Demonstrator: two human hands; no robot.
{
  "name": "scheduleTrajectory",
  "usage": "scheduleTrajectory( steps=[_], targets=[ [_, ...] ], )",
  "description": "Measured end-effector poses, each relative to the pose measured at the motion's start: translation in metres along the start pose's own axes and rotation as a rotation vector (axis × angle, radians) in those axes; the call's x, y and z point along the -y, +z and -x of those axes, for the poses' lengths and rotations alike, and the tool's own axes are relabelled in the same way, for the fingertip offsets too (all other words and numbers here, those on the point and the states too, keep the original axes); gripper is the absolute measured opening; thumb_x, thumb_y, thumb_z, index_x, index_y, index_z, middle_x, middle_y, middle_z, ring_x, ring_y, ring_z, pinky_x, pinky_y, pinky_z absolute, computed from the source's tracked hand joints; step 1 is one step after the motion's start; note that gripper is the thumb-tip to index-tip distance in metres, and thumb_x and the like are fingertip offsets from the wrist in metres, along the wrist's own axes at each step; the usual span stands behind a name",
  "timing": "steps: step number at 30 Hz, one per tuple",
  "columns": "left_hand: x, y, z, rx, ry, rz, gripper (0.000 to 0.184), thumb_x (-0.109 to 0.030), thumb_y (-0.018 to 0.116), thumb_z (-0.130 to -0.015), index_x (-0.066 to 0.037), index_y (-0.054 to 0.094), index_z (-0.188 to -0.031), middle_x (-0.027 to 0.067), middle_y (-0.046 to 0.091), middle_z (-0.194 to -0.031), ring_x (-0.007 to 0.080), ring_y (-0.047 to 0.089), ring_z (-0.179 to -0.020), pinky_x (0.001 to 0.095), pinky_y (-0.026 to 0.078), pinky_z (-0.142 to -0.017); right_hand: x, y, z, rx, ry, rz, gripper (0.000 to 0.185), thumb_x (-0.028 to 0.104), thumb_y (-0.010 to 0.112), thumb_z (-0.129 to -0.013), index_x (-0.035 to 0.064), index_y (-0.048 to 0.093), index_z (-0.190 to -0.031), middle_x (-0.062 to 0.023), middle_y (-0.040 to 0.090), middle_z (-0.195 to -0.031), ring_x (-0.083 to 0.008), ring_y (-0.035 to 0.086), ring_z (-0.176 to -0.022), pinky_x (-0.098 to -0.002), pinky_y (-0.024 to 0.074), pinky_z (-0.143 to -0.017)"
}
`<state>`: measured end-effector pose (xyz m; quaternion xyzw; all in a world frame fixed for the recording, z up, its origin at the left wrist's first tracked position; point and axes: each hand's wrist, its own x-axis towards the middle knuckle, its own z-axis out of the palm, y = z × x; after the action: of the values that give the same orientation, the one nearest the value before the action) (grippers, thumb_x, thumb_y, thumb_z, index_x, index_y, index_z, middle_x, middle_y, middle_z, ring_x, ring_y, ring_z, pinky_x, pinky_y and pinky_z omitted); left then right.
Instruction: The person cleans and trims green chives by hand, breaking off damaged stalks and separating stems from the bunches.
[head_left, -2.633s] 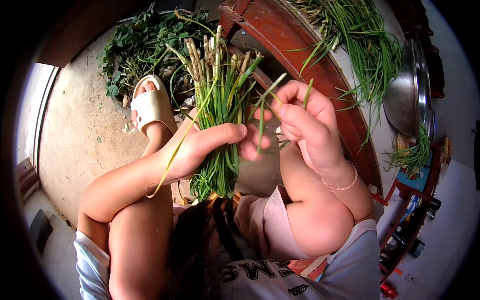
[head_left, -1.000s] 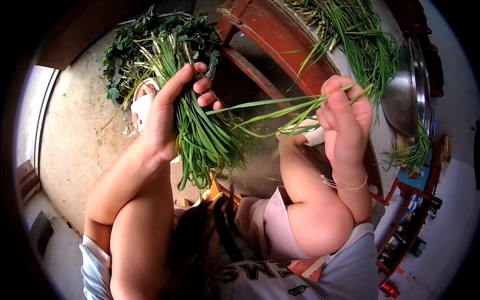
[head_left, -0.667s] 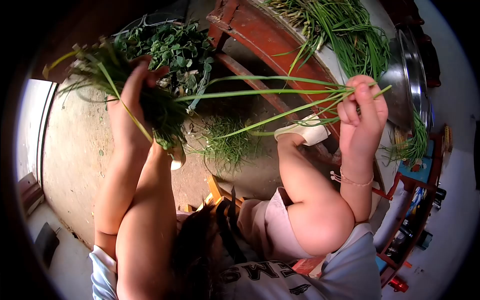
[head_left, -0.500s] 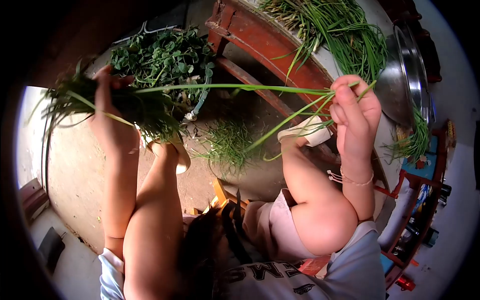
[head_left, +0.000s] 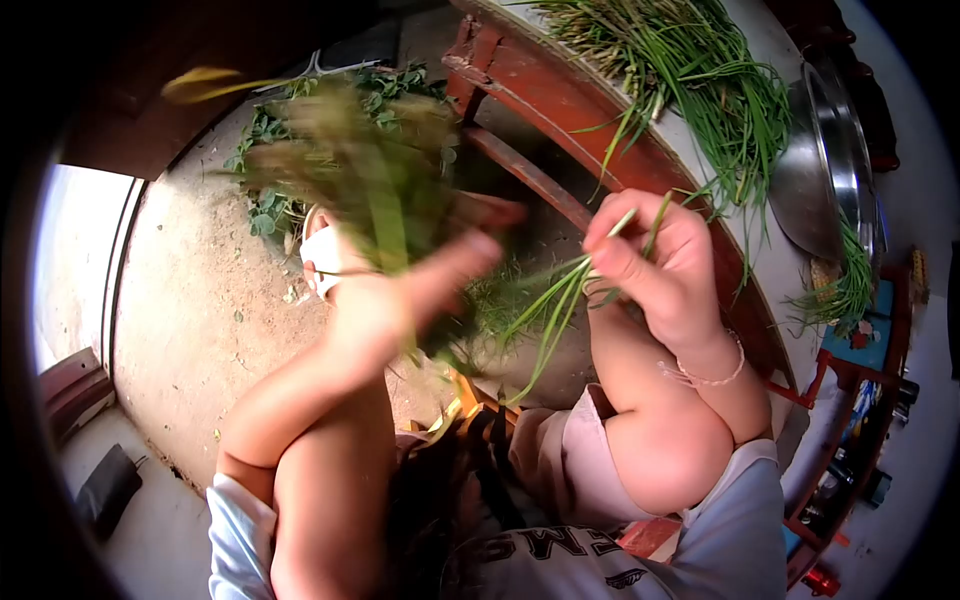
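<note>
A thick bunch of chives (head_left: 350,165), smeared by motion, is held in my left hand (head_left: 415,290) in front of my knees. My right hand (head_left: 665,260) pinches a few loose chive stalks (head_left: 560,300) between thumb and fingertips; their green ends hang down to the left. The two hands are apart, with a small gap between them. Beyond my right hand, a big pile of chives (head_left: 690,85) lies on the pale tabletop.
A steel basin (head_left: 805,165) sits right of the pile, near a smaller chive bundle (head_left: 845,285). Leafy greens (head_left: 268,215) lie on the floor, partly behind the bunch. Green scraps (head_left: 500,300) are on the floor between my feet. The red table frame (head_left: 530,90) borders the right.
My left hand has swung right with the bunch, close to my right hand. The long stalk stretched between them no longer shows. My right hand has dropped slightly, still pinching stalks.
</note>
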<state>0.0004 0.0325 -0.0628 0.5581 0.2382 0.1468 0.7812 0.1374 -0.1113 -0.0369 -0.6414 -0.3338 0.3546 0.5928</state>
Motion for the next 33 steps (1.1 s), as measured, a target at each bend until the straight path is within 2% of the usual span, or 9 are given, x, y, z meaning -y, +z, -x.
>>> scheduleTrajectory(
  steps=[1,4,6,7,9,12,14,20,33],
  targets=[
    [0.002,0.009,0.001,0.17,-0.004,0.08,0.032,-0.009,0.063,-0.072,0.001,0.052,-0.101,0.0078,0.059,-0.093,0.0105,0.054,-0.083,0.0246,0.046,-0.063,-0.004,0.006,0.0,0.031,-0.017,-0.007,0.01,0.011,0.063,-0.075,0.004,0.056,-0.073,0.0053,0.051,-0.062,0.0007,0.038,-0.053,-0.0143,0.0276,-0.047],
    [0.002,0.02,0.004,0.232,-0.11,0.134,0.033,-0.004,0.064,-0.071,0.001,0.051,-0.101,0.0071,0.059,-0.09,0.0112,0.056,-0.079,0.0251,0.047,-0.063,-0.003,0.016,0.002,0.076,0.039,-0.132,0.013,0.014,0.064,-0.074,0.0036,0.057,-0.075,0.0039,0.054,-0.063,0.0014,0.038,-0.051,-0.0132,0.0269,-0.045],
    [0.001,0.018,0.005,0.243,-0.268,0.21,0.031,-0.006,0.062,-0.071,0.001,0.051,-0.099,0.006,0.06,-0.082,0.0101,0.056,-0.068,0.0217,0.046,-0.056,-0.006,0.018,0.003,0.062,0.075,-0.227,0.013,0.014,0.065,-0.074,0.0032,0.057,-0.076,0.0034,0.055,-0.064,0.0017,0.038,-0.051,-0.0129,0.0271,-0.044],
    [-0.004,0.014,0.004,0.273,-0.276,0.124,0.023,-0.007,0.062,-0.072,0.001,0.054,-0.092,0.0043,0.059,-0.072,0.0081,0.054,-0.058,0.0195,0.043,-0.048,-0.009,0.017,0.002,0.066,0.061,-0.203,0.014,0.013,0.065,-0.074,0.0027,0.057,-0.077,0.0031,0.055,-0.065,0.0017,0.038,-0.051,-0.0128,0.0276,-0.044],
    [-0.001,0.009,0.004,0.246,-0.266,0.041,0.016,-0.009,0.063,-0.072,0.0,0.055,-0.083,0.0026,0.057,-0.065,0.0067,0.052,-0.054,0.0193,0.041,-0.045,-0.01,0.017,0.002,0.075,0.047,-0.187,0.014,0.013,0.065,-0.073,0.0022,0.057,-0.077,0.0028,0.055,-0.065,0.0016,0.038,-0.052,-0.0128,0.0281,-0.044],
    [0.007,0.004,0.005,0.2,-0.194,-0.014,0.016,-0.012,0.065,-0.072,0.0,0.055,-0.077,0.0014,0.055,-0.062,0.0066,0.05,-0.05,0.0193,0.041,-0.044,-0.006,0.018,0.003,0.133,0.124,-0.078,0.014,0.01,0.066,-0.072,0.0018,0.056,-0.077,0.0028,0.056,-0.068,0.0017,0.038,-0.052,-0.0129,0.0276,-0.044],
    [0.004,0.003,0.005,0.195,-0.226,-0.014,0.018,-0.014,0.066,-0.071,0.0,0.054,-0.076,0.0011,0.054,-0.062,0.0065,0.05,-0.049,0.0192,0.041,-0.044,-0.008,0.02,0.004,0.142,0.095,-0.026,0.014,0.005,0.064,-0.071,0.0,0.053,-0.078,0.0012,0.051,-0.068,0.0032,0.034,-0.05,-0.0119,0.0223,-0.044],
    [0.005,0.004,0.006,0.172,-0.277,0.032,0.023,-0.017,0.07,-0.069,-0.001,0.054,-0.077,0.0008,0.054,-0.062,0.0063,0.049,-0.049,0.0194,0.041,-0.044,-0.011,0.021,0.006,0.138,0.112,0.005,0.005,0.005,0.059,-0.073,0.0021,0.056,-0.076,0.0054,0.053,-0.067,0.0028,0.032,-0.05,-0.0137,0.0236,-0.043],
    [0.007,0.003,0.008,0.141,-0.138,-0.069,0.021,-0.01,0.07,-0.066,-0.001,0.056,-0.08,0.0008,0.057,-0.069,0.0077,0.051,-0.063,0.0208,0.043,-0.056,-0.014,0.028,0.004,0.072,0.134,-0.091,0.003,0.006,0.058,-0.072,0.0027,0.057,-0.073,0.0055,0.053,-0.066,0.0025,0.033,-0.051,-0.0141,0.025,-0.044]
  ],
)
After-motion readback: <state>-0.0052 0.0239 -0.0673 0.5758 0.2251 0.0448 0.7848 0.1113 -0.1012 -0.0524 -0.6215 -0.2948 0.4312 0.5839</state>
